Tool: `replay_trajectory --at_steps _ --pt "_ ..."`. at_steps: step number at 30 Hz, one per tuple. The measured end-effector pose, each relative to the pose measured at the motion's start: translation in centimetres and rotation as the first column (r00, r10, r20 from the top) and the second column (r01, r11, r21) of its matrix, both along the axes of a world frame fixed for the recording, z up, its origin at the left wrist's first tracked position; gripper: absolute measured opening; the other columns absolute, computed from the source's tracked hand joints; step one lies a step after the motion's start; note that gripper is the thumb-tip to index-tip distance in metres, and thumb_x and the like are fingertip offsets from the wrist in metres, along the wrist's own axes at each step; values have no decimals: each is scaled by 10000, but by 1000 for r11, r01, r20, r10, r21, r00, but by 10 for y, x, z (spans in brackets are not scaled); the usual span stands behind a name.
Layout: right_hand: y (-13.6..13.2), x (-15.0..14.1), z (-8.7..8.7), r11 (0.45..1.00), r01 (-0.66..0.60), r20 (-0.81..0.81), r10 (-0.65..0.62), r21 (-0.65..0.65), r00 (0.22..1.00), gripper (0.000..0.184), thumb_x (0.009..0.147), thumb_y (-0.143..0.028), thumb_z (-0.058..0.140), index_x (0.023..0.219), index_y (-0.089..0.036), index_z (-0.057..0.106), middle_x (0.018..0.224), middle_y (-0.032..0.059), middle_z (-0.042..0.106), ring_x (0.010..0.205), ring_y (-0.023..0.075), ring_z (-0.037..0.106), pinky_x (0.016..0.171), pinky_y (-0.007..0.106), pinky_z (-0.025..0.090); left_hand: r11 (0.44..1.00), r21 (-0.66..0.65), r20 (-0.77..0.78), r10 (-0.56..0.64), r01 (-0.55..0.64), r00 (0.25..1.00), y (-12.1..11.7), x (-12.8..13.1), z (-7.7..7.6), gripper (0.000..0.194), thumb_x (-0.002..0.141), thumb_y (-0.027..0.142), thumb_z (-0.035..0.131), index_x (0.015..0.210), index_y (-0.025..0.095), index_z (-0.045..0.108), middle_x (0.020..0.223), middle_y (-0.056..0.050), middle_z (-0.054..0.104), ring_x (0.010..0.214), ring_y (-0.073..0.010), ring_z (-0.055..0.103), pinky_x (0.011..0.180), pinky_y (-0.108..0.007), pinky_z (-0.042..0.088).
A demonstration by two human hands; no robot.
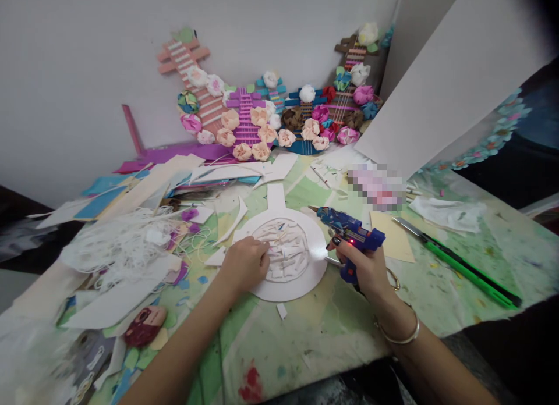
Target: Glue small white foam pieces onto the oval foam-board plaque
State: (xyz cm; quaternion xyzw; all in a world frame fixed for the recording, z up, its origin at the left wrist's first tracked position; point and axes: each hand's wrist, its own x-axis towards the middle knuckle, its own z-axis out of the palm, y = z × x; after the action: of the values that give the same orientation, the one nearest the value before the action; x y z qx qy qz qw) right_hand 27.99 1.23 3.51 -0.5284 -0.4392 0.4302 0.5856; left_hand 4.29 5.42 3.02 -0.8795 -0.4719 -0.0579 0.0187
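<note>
A round white board (318, 277) with a tab at its far side lies on the table. On its middle sits a crinkled white disc (290, 251) with folds and a round edge. My left hand (245, 264) rests over the left edge of this disc, fingers curled together; what they pinch, if anything, is hidden. In my right hand (364, 268) is a blue hot glue gun (353, 231), its red light lit. The nozzle points left, above the board's right edge and apart from it. A small white scrap (282, 311) lies in front of the board.
A green utility knife (467, 271) with its blade out lies at right. Tangled white string (117, 248) and cut board strips (131, 213) crowd the left. Paper-flower guitar models (248, 120) stand against the wall. A large white panel (441, 73) leans at back right.
</note>
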Motion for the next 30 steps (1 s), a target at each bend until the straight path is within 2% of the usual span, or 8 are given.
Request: replay_trajectory --at_steps 6,11,13,15,18,21,25,30 --pt "0 1 -3 1000 -9 8 9 5 1000 177 683 -319 663 700 -143 651 546 0 539 468 103 443 419 234 377 995 -92 -93 -56 47 994 5 0 14 216 773 165 447 660 183 630 630 -76 611 688 -218 538 580 -304 333" --pt "2 2 -5 1000 2 23 -2 18 1000 155 687 -298 655 677 -143 656 518 -15 514 469 100 432 419 228 348 996 -88 -97 -29 20 995 5 1 14 213 748 162 448 663 178 642 629 -82 613 692 -225 547 581 -308 341" --pt "2 2 -5 1000 14 26 -14 24 1000 153 689 -294 654 674 -142 656 523 -14 521 472 100 439 424 228 351 996 -86 -19 -24 22 1000 5 -4 12 214 722 143 459 735 180 670 632 -69 616 683 -215 547 587 -303 356" --pt "1 2 -4 1000 21 33 -21 24 999 158 692 -294 651 669 -138 656 523 -11 525 465 96 436 417 227 347 997 -67 140 -17 26 990 2 -10 10 266 714 124 467 853 185 686 617 -42 603 655 -189 540 591 -284 376" --pt "0 0 -2 1000 21 21 -21 18 1000 158 690 -289 653 663 -134 651 523 -5 533 454 88 422 402 221 338 1000 23 424 -10 0 906 -10 -17 7 243 756 141 489 899 164 685 590 -15 566 592 -142 516 591 -253 405" --pt "-1 -2 0 999 22 -20 -22 24 1000 136 672 -273 668 695 -141 642 587 11 586 475 89 452 423 221 371 999 45 545 -41 19 837 -35 -14 5 181 804 167 509 873 155 677 693 -36 596 646 -126 543 631 -234 439" --pt "-1 -3 1 999 26 -25 -25 38 999 122 648 -263 679 688 -150 650 581 4 592 488 102 495 457 232 418 991 -57 477 -83 125 875 -69 -3 1 201 837 216 523 1001 165 628 919 -78 596 763 -146 570 671 -257 473" --pt "-2 -1 -1 999 23 -38 -21 37 999 97 663 -248 687 687 -155 670 556 -12 574 492 100 510 474 228 440 986 -121 261 -77 112 962 -92 6 -4 123 836 212 510 854 147 613 827 -82 576 745 -207 549 628 -336 482"
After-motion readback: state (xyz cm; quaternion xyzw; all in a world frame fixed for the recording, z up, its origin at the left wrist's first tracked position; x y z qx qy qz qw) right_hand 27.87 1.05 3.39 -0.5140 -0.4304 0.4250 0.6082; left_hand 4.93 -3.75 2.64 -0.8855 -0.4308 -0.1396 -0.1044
